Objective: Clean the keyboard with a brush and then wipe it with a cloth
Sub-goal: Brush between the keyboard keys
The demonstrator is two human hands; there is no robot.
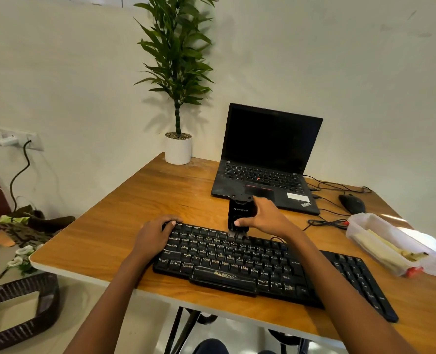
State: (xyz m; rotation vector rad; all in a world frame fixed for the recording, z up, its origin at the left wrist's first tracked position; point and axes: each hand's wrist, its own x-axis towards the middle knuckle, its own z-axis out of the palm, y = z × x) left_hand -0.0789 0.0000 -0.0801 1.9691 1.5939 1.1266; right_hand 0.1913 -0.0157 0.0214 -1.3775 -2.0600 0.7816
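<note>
The keyboard (224,259) lies flat on the wooden tabletop (135,200), close to the near edge. Its long axis runs left to right, with the right end angled slightly nearer the person. The space-bar row faces the person and the function row faces the laptop (268,159). The brush (240,213), a black block-shaped unit with a printed logo, stands over the upper key rows near the middle of the keyboard. Its long axis is close to vertical, with the pale bristles pointing straight down and touching the keys, and its top end towards the laptop's front edge. The right hand (265,215) holds the brush body from the right side. Its grip is pinching the body, with the thumb pressed on the near face and the fingers wrapped round the far side. The left hand (155,235) rests on the far-left corner of the keyboard. Its grip is curled over that corner, with the thumb on the top edge and the fingers bent down onto the outer keys. A further block of black keys (360,279) lies just right of the right forearm; whether it belongs to the same keyboard cannot be told. The open laptop sits behind the keyboard with a dark screen. A black mouse (352,203) sits to its right. A clear plastic container (380,241) lies near the right end of the tabletop, and a potted plant (178,149) stands at the far-left corner against the wall.
</note>
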